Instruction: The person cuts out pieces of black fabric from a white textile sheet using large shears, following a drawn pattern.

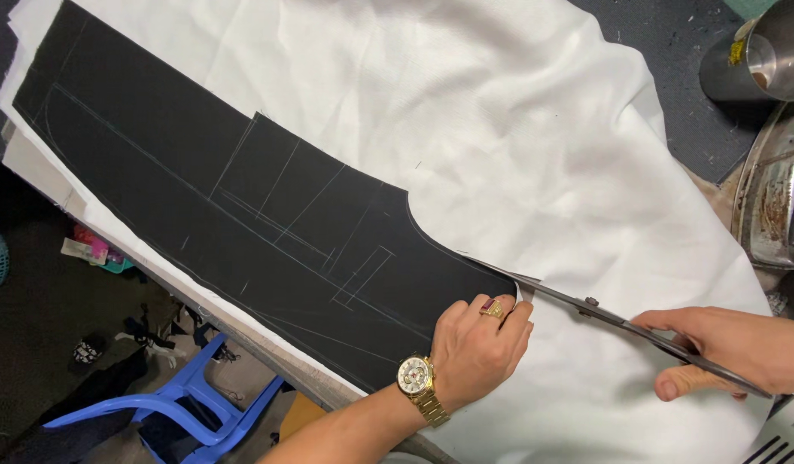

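Cutting runs along the edge of the black pattern piece (242, 206), which serves as the landmark for all positions below. The black pattern piece lies flat on the white cloth (517, 129), with its long axis running from the upper left of the view down toward the lower right, where it ends at the hands. Chalk lines cross its surface.

The left hand (478, 348) rests palm-down on the near end of the black pattern piece, fingers curled and pressed to the fabric at its corner. It grips nothing; it pins the piece against the white cloth. A gold watch (416, 378) sits on its wrist and a ring (491, 307) on one finger.

The right hand (740, 348) lies beyond the near end of the black pattern piece, well apart from its edge, and is closed around the handles of the scissors (603, 314). The blades point back toward the piece, with the tips at its corner, just beside the left hand's fingertips. How far the blades stand open cannot be told from this view.

The scissors lie roughly in line with the curved upper edge of the black pattern piece. The left hand is the nearer hand to the piece; the right hand reaches it only through the blades.

Past the far side of the white cloth stands a metal cup (757, 56). Below the table edge stands a blue plastic chair (186, 404).
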